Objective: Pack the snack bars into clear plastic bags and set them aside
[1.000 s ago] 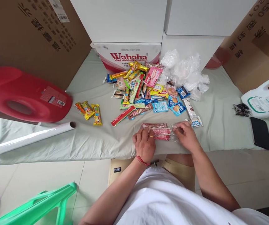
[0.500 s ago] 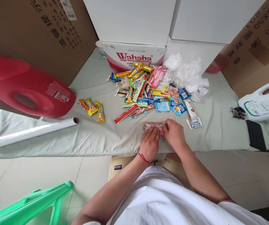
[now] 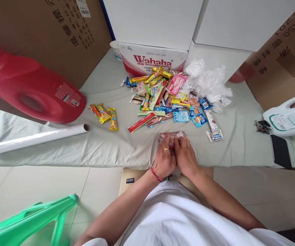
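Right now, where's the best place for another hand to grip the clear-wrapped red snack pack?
Probably pinch the clear-wrapped red snack pack by its far long edge, coming from the far side: it lies flat, longer left to right, that edge is exposed, and the left hand and right hand crowd the near side.

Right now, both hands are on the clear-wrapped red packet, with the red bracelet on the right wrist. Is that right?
Not quite: the head view shows the red bracelet on the wrist of the left hand, not the right hand. Both are on the clear-wrapped red packet.
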### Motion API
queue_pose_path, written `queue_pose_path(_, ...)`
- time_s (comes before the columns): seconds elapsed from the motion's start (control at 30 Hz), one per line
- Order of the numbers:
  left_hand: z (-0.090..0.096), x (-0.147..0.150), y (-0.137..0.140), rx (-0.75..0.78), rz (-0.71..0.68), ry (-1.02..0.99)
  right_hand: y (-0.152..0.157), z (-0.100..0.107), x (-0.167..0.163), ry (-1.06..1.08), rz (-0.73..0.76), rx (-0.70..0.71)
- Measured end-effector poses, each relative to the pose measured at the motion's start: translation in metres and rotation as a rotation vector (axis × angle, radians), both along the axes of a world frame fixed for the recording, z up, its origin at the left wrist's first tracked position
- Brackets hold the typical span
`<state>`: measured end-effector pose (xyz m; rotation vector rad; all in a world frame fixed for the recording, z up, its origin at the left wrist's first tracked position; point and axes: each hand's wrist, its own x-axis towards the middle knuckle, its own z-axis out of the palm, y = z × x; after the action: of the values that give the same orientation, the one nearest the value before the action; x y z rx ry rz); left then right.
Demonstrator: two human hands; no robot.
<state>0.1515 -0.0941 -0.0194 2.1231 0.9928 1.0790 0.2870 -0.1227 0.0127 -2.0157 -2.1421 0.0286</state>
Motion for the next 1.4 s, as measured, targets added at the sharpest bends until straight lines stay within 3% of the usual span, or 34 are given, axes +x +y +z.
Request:
queue_pose_path(0.3, 0.024, 0.003, 0.008, -0.136, -0.014, -0.033, 0.011, 0.001, 0.006, -0.058, 0.228, 0.013)
queue_pose_path(0.5, 0.029, -0.003, 0.015, -0.369, 0.05, -0.318, 0.017, -0.008, 0.027, -0.058, 0.347, 0.04)
queue_pose_path(0.63, 0.033, -0.021, 0.023, -0.491, 0.112, -0.532, 0.021, 0.007, 0.029, -0.18, 0.405, -0.042)
queue_pose_path(0.8, 0.026, -0.034, 0.023, -0.634, 0.294, -0.459, 0.04, 0.029, 0.026, -0.303, 0.469, -0.145)
queue_pose_path(0.93, 0.031, -0.031, 0.021, -0.773, 0.15, -0.5, 0.053, 0.037, 0.025, -0.223, 0.52, -0.162)
queue_pose_path(1.03, 0.04, -0.033, 0.02, -0.743, 0.165, -0.502, 0.055, 0.044, 0.032, 0.042, 0.416, -0.093)
queue_pose_path(1.17, 0.042, -0.054, 0.022, -0.669, 0.323, -0.394, 0.049, 0.057, 0.071, 0.868, 0.066, 0.049)
queue_pose_path(1.23, 0.037, -0.071, 0.025, -0.597, 0.422, -0.308, 0.047, 0.062, 0.108, 1.118, -0.097, 0.108)
queue_pose_path(1.4, 0.017, -0.104, 0.026, -0.343, 0.658, -0.04, 0.065, 0.066, 0.239, 1.323, -0.424, 0.393)
